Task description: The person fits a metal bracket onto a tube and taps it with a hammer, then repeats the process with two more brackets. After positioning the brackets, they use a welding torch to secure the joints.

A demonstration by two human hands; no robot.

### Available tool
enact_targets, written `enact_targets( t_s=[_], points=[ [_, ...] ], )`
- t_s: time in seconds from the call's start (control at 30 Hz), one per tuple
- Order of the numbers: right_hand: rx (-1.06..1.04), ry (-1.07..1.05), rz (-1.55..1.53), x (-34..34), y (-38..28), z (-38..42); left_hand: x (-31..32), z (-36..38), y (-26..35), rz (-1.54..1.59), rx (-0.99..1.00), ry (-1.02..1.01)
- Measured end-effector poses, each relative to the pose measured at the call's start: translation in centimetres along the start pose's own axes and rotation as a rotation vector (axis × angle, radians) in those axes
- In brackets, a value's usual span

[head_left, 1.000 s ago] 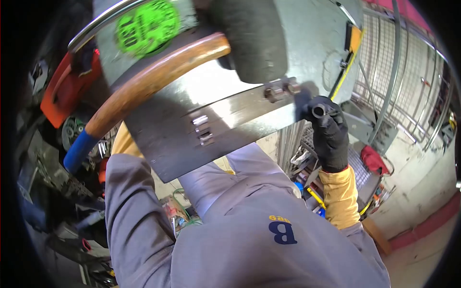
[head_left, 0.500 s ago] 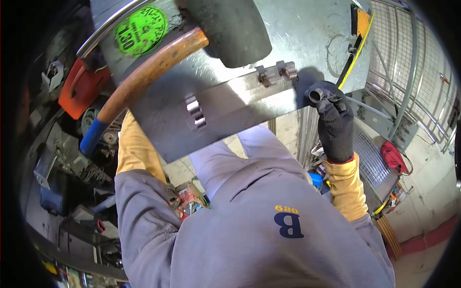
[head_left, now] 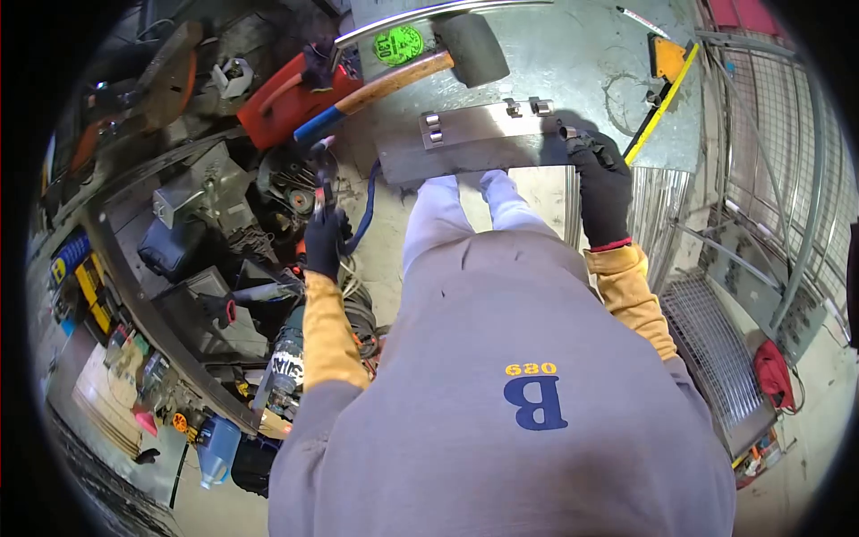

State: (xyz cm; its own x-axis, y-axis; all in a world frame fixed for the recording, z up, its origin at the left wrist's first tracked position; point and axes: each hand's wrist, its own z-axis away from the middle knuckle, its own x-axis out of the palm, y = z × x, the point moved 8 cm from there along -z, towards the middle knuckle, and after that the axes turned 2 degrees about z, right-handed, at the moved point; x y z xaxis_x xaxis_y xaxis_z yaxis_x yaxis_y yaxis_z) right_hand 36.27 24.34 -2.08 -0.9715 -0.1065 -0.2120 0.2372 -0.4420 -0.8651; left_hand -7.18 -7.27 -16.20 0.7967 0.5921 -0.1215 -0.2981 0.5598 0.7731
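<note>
Labels: green round sticker point(head_left: 398, 45) on the steel table point(head_left: 582, 58) reads 130, smaller print too fine to read. Sweatshirt point(head_left: 514, 313) has a big dark blue B, upside down from here, plus small yellow digits I won't swear to. White lettering on the bottle point(head_left: 286, 365) at lower left, only partly legible. Flat metal strip point(head_left: 488, 125) lies on the table, set in from the front edge, long side roughly along it. 4 shiny clips on it: 2 at the left end, 2 toward the right. Right hand point(head_left: 602, 183), black glove, is closed around 1 short tube point(head_left: 567, 132), just off the strip's right end. Left hand point(head_left: 327, 240), also gloved, is clenched on 1 dark tool point(head_left: 322, 183), clear of the table, off its front left corner; exact tool type can't be told. Bare steel behind the strip, between the mallet point(head_left: 474, 49) and the yellow rule point(head_left: 662, 107); open floor between table front and left hand. 1 mallet, blue grip hanging past the left edge above the red case point(head_left: 286, 103). 1 rule, angled along the right side, 1 orange block point(head_left: 668, 58) by its far end.
</note>
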Motion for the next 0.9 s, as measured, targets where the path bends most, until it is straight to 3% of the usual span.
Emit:
enact_targets(
  t_s=[0.13, 0.2, 0.23, 0.27, 0.3, 0.33, 0.4, 0.53, 0.67, 0.9],
  points=[
    [-0.269, -0.085, -0.110, 1.4, -1.6, 0.6, 0.3, 7.3, 5.1, -0.026, 0.014, 0.127],
    [-0.311, -0.023, 0.031, 1.5, -2.4, 1.1, 1.6, 9.2, 6.5, 0.159, -0.017, 0.083],
    [-0.476, 0.046, 0.162, 1.5, -3.7, 1.4, 2.7, 9.4, 7.1, 0.163, -0.013, 0.068],
    [-0.638, 0.113, 0.293, 1.6, -4.8, 1.7, 3.8, 9.9, 8.8, 0.120, 0.136, 0.061],
    [-0.648, 0.148, 0.297, 1.7, -5.0, 1.8, 5.3, 10.6, 11.3, 0.076, 0.287, 0.059],
    [-0.655, 0.154, 0.298, 1.6, -4.7, 1.6, 6.7, 11.1, 12.9, 0.080, 0.293, 0.054],
    [-0.803, 0.270, 0.610, 2.0, -4.7, 1.7, 11.7, 12.1, 18.6, 0.034, 0.351, -0.063],
    [-0.788, 0.176, 0.587, 2.6, -4.7, 1.0, 16.2, 10.8, 21.3, 0.109, 0.388, -0.154],
    [-0.767, 0.170, 0.566, 2.6, -3.9, 0.5, 18.8, 10.6, 20.3, -0.103, 0.313, -0.259],
    [-0.865, 0.185, 0.610, 2.9, -3.4, -0.5, 19.7, 10.0, 18.5, 0.085, 0.266, -0.390]
  ],
)
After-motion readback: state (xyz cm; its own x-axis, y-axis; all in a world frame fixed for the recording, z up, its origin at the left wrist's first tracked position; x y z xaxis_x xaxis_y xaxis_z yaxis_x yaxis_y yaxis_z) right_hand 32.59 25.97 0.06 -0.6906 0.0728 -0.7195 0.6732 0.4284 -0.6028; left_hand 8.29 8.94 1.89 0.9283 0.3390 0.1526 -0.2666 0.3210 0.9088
